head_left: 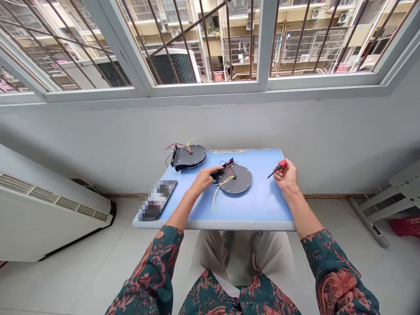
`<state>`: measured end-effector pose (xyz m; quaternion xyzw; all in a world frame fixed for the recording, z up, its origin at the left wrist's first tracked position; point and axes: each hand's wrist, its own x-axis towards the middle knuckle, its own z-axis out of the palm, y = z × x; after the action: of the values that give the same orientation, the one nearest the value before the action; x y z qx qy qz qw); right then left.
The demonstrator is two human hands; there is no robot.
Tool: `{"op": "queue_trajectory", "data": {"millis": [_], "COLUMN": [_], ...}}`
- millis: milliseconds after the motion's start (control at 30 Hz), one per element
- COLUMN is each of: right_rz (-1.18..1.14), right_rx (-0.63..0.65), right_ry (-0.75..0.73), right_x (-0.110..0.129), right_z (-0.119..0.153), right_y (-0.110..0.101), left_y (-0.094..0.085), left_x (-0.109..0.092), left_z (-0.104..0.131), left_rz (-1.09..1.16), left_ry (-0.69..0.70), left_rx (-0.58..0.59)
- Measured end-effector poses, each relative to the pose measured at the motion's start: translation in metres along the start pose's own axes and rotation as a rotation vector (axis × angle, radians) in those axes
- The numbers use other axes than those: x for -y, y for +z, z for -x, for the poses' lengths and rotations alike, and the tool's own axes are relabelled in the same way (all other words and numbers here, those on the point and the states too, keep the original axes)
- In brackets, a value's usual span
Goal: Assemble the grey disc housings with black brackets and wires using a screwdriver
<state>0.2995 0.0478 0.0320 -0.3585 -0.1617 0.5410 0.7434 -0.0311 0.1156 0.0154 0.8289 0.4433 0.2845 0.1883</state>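
My left hand (204, 178) is closed on the bracket edge of a round black device with wires (241, 180), which lies on the blue table. Yellow, red, white and black wires come out near its middle, and small screws dot its rim. In my right hand (287, 175) is a screwdriver (280, 166) with a red and black handle, held above the table's right side. Its dark shaft points down and left, apart from the device. A second round black device (190, 156) of like shape, also with loose wires, sits at the back left.
The small blue table (203, 216) stands against a white wall under a barred window. A phone (160, 201), partly blurred, lies at its left edge. A white appliance (49, 210) is on the floor at left, and a metal-legged frame (387, 203) is at right.
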Motion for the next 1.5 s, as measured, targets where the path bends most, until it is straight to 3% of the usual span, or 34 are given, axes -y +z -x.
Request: {"op": "queue_trajectory", "data": {"millis": [100, 167, 300, 333, 433, 500, 600, 700, 833, 933, 1133, 1333, 1500], "right_rz": [0.040, 0.076, 0.159, 0.180, 0.237, 0.265, 0.285, 0.291, 0.296, 0.305, 0.344, 0.614, 1.094], "right_rx": [0.000, -0.001, 0.004, 0.007, 0.011, 0.007, -0.007, -0.013, 0.011, 0.032, 0.054, 0.079, 0.144], "right_ry": [-0.042, -0.080, -0.163, -0.186, -0.248, -0.280, -0.307, -0.308, -0.293, -0.277, -0.306, -0.557, -0.982], "right_x": [0.001, 0.001, -0.003, -0.004, -0.006, -0.005, -0.004, -0.002, -0.003, -0.003, -0.004, -0.007, -0.008], "right_z": [0.002, 0.004, 0.009, 0.010, 0.012, 0.013, 0.013, 0.012, 0.014, 0.016, 0.018, 0.041, 0.076], "right_y": [0.002, 0.004, 0.007, 0.008, 0.010, 0.011, 0.010, 0.009, 0.009, 0.011, 0.012, 0.026, 0.045], "left_y": [0.000, -0.002, -0.001, 0.004, 0.031, 0.052, 0.075, 0.084, 0.080, 0.073, 0.068, 0.069, 0.069], "left_x": [-0.008, -0.016, -0.050, -0.062, -0.095, -0.106, -0.102, -0.088, -0.076, -0.069, -0.067, -0.074, -0.072], "left_z": [-0.014, -0.016, 0.005, 0.014, 0.035, 0.039, 0.034, 0.027, 0.032, 0.041, 0.053, 0.053, 0.052], "left_rz": [0.022, 0.018, -0.017, -0.015, 0.009, 0.013, -0.086, -0.196, -0.223, -0.118, 0.013, 0.140, 0.220], "left_ry": [0.033, 0.042, 0.062, 0.080, 0.194, 0.333, 0.359, 0.359, 0.427, 0.534, 0.655, 0.531, 0.498], "left_rx": [0.008, -0.065, -0.446, -0.485, -0.428, -0.245, -0.045, 0.034, 0.054, 0.070, -0.048, -0.068, -0.043]}}
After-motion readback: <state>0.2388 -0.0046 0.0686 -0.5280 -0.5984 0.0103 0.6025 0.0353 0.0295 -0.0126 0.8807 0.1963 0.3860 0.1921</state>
